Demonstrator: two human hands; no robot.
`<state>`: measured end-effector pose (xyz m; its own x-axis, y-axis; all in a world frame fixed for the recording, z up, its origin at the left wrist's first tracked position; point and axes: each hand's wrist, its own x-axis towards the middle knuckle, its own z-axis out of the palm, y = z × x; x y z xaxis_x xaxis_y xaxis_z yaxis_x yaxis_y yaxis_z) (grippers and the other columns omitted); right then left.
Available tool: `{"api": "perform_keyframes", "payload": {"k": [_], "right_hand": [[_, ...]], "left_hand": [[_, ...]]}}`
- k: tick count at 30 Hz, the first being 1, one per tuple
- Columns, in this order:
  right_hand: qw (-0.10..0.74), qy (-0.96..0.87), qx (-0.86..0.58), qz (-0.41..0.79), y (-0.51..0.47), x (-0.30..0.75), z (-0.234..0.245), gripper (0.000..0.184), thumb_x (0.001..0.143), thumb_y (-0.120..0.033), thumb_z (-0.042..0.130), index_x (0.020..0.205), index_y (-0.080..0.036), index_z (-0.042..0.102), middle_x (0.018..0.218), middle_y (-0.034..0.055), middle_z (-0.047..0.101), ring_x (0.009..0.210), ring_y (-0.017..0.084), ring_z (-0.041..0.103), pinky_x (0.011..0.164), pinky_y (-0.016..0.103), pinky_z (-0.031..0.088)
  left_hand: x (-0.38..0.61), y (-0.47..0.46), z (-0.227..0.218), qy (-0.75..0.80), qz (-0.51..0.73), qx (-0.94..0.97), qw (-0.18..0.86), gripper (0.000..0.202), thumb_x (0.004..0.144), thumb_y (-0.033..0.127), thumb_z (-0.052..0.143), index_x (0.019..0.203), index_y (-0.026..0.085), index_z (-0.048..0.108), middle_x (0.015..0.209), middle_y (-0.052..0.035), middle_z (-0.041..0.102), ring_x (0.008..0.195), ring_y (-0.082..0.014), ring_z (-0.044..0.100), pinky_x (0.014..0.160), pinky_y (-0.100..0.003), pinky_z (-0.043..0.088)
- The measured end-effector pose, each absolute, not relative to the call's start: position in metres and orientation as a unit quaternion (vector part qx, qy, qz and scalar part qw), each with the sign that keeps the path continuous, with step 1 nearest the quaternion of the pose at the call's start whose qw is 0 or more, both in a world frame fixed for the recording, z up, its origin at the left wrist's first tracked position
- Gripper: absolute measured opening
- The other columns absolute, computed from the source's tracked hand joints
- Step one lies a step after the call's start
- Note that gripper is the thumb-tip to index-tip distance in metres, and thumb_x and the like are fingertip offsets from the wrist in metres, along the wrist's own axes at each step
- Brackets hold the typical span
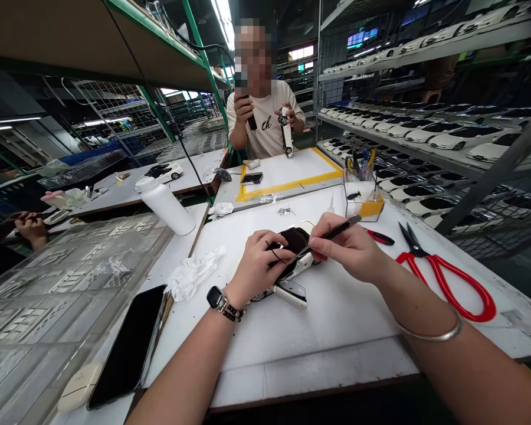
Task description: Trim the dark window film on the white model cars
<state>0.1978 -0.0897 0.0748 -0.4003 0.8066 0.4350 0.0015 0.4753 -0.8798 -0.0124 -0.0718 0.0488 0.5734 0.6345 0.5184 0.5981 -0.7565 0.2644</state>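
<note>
A white model car (pixel 292 260) with a black roof lies on the white worktable (pixel 318 330), one door hanging open. My left hand (pixel 257 264) is closed around the car's near side, with a thin black part under the fingers. My right hand (pixel 350 248) pinches black tweezers (pixel 325 237), their tip resting on the car's roof. A watch sits on my left wrist and a bangle on my right.
Red-handled scissors (pixel 442 277) lie to the right. A clear tool holder (pixel 363 198), white bottle (pixel 166 203), crumpled white cloth (pixel 192 274) and black phone (pixel 130 345) surround the work spot. Across the table a person holds another white car (pixel 286 134). Shelves of model cars (pixel 442 136) fill the right.
</note>
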Motion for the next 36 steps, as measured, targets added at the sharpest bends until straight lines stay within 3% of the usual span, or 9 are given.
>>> {"api": "perform_keyframes", "payload": {"k": [4,10,15,19,25,29,36], "right_hand": [[0.471,-0.711,-0.277,0.442,-0.09,0.198,0.076,0.024,0.085,-0.037,0.057,0.076,-0.015,0.052,0.063,-0.0007,0.051,0.057,0.006,0.05,0.054,0.02,0.041],[0.577,-0.604,-0.378,0.399,-0.087,0.202,0.08,0.036,0.078,-0.04,0.065,0.065,-0.017,0.041,0.05,-0.0037,0.048,0.045,0.006,0.047,0.044,0.018,0.035],[0.5,-0.584,-0.487,0.414,-0.084,0.192,0.076,0.037,0.072,-0.037,0.069,0.063,-0.018,0.038,0.046,-0.0021,0.053,0.038,0.007,0.046,0.037,0.017,0.031],[0.499,-0.579,-0.511,0.395,-0.084,0.185,0.068,0.037,0.073,-0.037,0.066,0.061,-0.019,0.036,0.045,-0.0011,0.054,0.036,0.009,0.047,0.037,0.019,0.035],[0.484,-0.608,-0.537,0.329,-0.084,0.182,0.064,0.026,0.071,-0.025,0.061,0.062,-0.019,0.038,0.046,-0.0023,0.054,0.04,0.01,0.05,0.04,0.02,0.038],[0.486,-0.583,-0.514,0.4,-0.083,0.184,0.067,0.022,0.07,-0.021,0.061,0.065,-0.019,0.039,0.046,-0.0024,0.056,0.038,0.01,0.052,0.037,0.018,0.037],[0.507,-0.563,-0.406,0.511,-0.087,0.187,0.076,0.029,0.071,-0.028,0.067,0.067,-0.018,0.04,0.048,-0.001,0.057,0.038,0.011,0.053,0.035,0.016,0.037]], "left_hand": [[-0.014,-0.075,0.05,0.338,0.304,0.89,0.032,0.009,0.083,0.024,0.061,0.084,0.025,0.069,0.1,-0.0036,0.063,0.104,-0.0188,0.047,0.094,-0.039,0.041],[-0.026,-0.081,0.057,0.322,0.313,0.891,0.067,0.012,0.084,0.021,0.059,0.084,0.025,0.07,0.098,-0.0033,0.061,0.103,-0.0173,0.047,0.095,-0.037,0.041],[-0.033,-0.083,0.065,0.309,0.301,0.895,0.109,0.011,0.083,0.021,0.06,0.082,0.025,0.07,0.097,-0.0036,0.061,0.101,-0.0176,0.049,0.094,-0.037,0.043],[-0.035,-0.086,0.07,0.3,0.284,0.902,0.129,0.013,0.082,0.019,0.059,0.08,0.026,0.071,0.096,-0.0034,0.061,0.103,-0.0185,0.048,0.095,-0.038,0.043],[-0.032,-0.089,0.073,0.298,0.276,0.904,0.132,0.015,0.078,0.014,0.06,0.078,0.025,0.071,0.095,-0.0028,0.061,0.102,-0.0182,0.048,0.096,-0.037,0.042],[-0.032,-0.09,0.075,0.301,0.273,0.904,0.131,0.014,0.079,0.016,0.059,0.077,0.024,0.07,0.096,-0.0028,0.06,0.103,-0.0183,0.048,0.096,-0.036,0.041],[-0.03,-0.086,0.065,0.35,0.282,0.888,0.099,0.026,0.08,0.017,0.057,0.105,0.022,0.062,0.105,-0.005,0.059,0.103,-0.0187,0.049,0.095,-0.037,0.039]]}}
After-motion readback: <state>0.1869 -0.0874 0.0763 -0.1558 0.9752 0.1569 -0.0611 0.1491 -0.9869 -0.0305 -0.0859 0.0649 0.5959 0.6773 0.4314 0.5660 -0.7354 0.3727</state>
